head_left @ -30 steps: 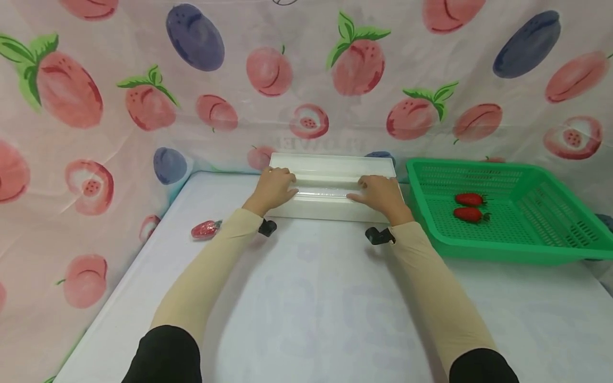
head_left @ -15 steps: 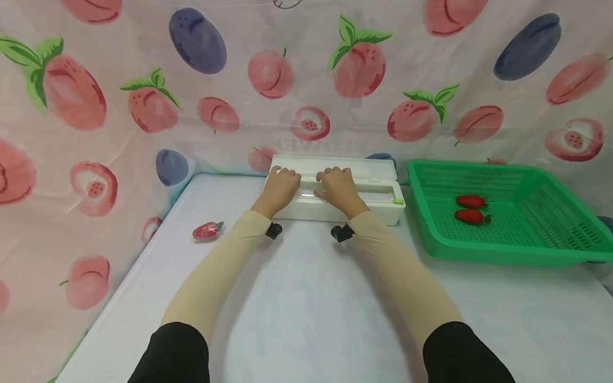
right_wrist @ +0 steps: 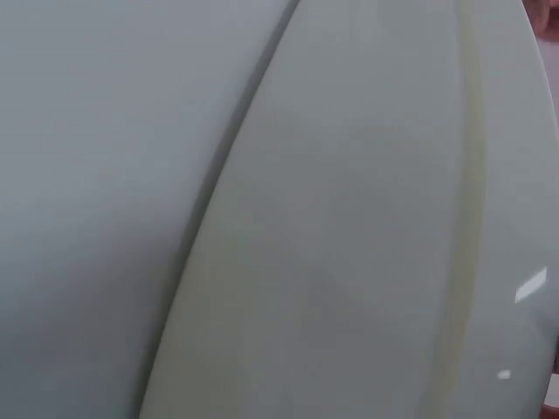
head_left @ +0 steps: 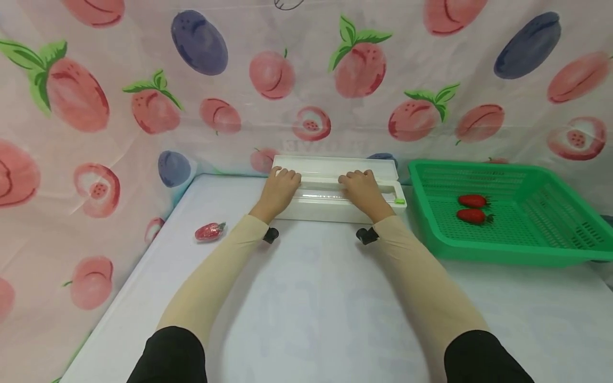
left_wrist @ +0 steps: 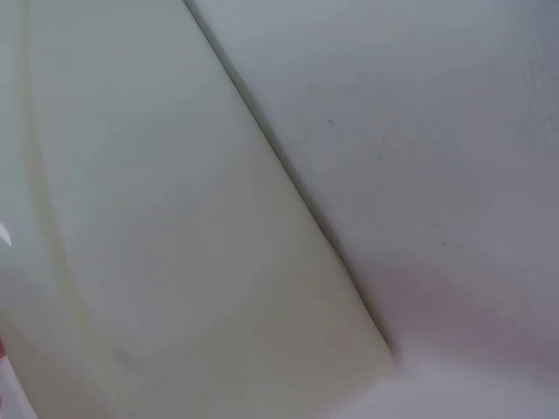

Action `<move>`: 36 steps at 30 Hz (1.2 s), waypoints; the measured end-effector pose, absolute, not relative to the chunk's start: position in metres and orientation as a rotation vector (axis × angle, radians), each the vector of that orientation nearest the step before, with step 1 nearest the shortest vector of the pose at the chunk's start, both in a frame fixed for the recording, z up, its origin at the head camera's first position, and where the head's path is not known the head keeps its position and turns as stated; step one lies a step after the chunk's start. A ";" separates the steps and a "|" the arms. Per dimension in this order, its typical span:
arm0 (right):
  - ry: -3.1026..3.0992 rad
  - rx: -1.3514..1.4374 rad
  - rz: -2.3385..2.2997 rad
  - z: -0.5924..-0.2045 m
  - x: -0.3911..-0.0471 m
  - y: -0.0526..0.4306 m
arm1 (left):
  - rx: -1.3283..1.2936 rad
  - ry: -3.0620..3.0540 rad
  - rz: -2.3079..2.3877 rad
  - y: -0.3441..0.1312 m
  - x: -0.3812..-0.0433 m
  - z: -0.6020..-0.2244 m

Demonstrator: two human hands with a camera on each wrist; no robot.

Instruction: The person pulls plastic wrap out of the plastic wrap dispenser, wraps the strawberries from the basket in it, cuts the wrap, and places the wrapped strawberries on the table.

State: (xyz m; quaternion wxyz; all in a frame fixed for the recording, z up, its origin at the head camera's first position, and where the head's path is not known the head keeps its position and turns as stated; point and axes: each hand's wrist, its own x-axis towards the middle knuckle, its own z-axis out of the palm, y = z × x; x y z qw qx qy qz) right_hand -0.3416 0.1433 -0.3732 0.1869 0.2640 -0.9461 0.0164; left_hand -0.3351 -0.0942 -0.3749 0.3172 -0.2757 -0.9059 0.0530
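A white cling film dispenser [head_left: 325, 214] lies at the back of the table with its lid [head_left: 335, 164] raised. My left hand [head_left: 279, 192] rests over its left end, fingers bent across the opening. Right of centre, my right hand [head_left: 365, 193] reaches into the same opening with bent fingers. Clear film [head_left: 320, 194] glints between the hands. The thumbs are hidden, and I cannot tell whether the fingers pinch the film. A green slider [head_left: 399, 201] sits at the dispenser's right end. Both wrist views show mostly its smooth front wall [left_wrist: 192, 227].
A film-wrapped strawberry [head_left: 209, 231] lies on the white table [head_left: 306, 298] to the left. The green basket [head_left: 498, 252] stands to the right, close beside the dispenser, with two strawberries [head_left: 473, 201] in it. Behind hangs a fruit-print cloth [head_left: 306, 64].
My right hand has moved from the dispenser's right end to near its middle, then partway back right. The left hand has stayed at the left end. The raised lid and slider have not moved.
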 end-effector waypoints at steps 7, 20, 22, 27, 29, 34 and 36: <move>-2.704 0.602 0.022 -0.371 -0.332 0.178 | -0.749 -2.360 0.135 -0.096 -0.334 -0.377; -2.587 0.560 -0.019 -0.362 -0.326 0.187 | -0.794 -2.373 0.062 -0.095 -0.334 -0.379; -2.585 0.560 -0.046 -0.360 -0.325 0.187 | -0.831 -2.402 0.038 -0.091 -0.333 -0.377; -2.551 0.567 -0.073 -0.359 -0.324 0.188 | -0.877 -2.512 0.057 -0.075 -0.335 -0.372; -2.538 0.566 -0.075 -0.359 -0.324 0.188 | -0.874 -2.543 0.073 -0.072 -0.336 -0.371; -2.540 0.554 -0.065 -0.362 -0.321 0.187 | -0.860 -2.555 0.108 -0.078 -0.340 -0.372; -2.551 0.551 -0.050 -0.364 -0.320 0.188 | -0.842 -2.560 0.106 -0.085 -0.340 -0.371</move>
